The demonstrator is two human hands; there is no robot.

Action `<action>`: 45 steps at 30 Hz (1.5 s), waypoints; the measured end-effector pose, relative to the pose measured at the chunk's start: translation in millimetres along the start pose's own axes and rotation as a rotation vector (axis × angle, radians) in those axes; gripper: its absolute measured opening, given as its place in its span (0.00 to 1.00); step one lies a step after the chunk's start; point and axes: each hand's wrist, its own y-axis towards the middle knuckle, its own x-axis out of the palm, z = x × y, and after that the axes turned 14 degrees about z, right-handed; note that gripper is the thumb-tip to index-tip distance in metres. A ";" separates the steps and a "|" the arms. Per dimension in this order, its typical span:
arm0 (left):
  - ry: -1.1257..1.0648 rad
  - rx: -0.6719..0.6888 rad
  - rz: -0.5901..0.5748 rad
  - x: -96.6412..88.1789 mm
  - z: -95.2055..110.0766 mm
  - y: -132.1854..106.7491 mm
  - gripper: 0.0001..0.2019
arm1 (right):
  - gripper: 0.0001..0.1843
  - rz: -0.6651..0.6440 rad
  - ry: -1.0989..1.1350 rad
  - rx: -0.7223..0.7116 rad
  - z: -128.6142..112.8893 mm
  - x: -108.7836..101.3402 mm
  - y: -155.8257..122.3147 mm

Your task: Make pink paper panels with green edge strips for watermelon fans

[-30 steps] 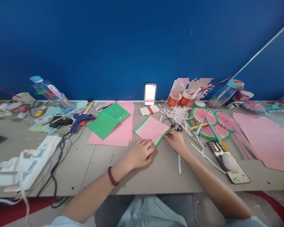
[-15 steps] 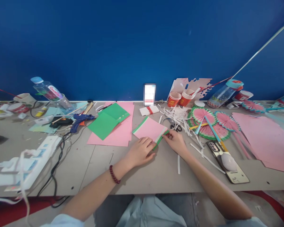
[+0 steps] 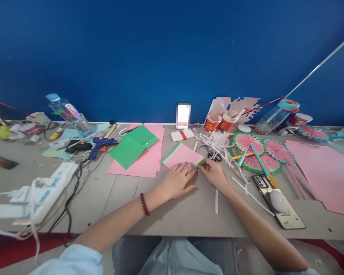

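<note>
A pink sheet of paper (image 3: 180, 155) with green and white strips along two opposite edges lies on the table in front of me. My left hand (image 3: 178, 180) rests flat on its near side, fingers stretched out and covering the near corner. At the right edge, my right hand (image 3: 213, 173) pinches the green strip (image 3: 200, 164) between thumb and fingers. Black-handled scissors (image 3: 215, 156) lie just beyond the right hand, partly under loose white paper strips (image 3: 218, 141).
Left of the paper are green sheets (image 3: 127, 152) on pink sheets (image 3: 149, 168), a blue glue gun (image 3: 101, 145) and a power strip (image 3: 53, 191). Rightward lie watermelon-patterned paper fans (image 3: 249, 143), a phone (image 3: 289, 217) and more pink paper (image 3: 323, 172). Red paper cups (image 3: 213, 123) stand behind.
My left hand has slid right and flattened along the paper's near edge, covering more of the green strip. My right hand keeps its pinch at the right corner. The view has shifted slightly.
</note>
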 end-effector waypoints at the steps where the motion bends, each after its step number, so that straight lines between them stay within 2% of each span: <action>1: 0.003 -0.009 0.004 2.7 0.4 1.9 0.27 | 0.10 0.001 -0.004 0.004 -0.3 -0.1 0.3; 7: -0.022 -0.059 0.041 16.2 0.9 1.3 0.27 | 0.10 -0.008 -0.007 0.021 0.5 0.8 1.7; 25: -0.011 -0.066 0.035 20.5 0.2 -3.7 0.29 | 0.10 -0.007 -0.039 0.024 8.0 -1.4 11.0; 39: 0.008 -0.059 0.040 18.4 0.9 -4.2 0.27 | 0.11 0.021 -0.083 0.005 10.4 -2.2 12.6; 45: -0.006 -0.025 0.055 8.7 3.0 -4.6 0.23 | 0.11 -0.002 -0.048 0.000 8.6 -5.0 5.0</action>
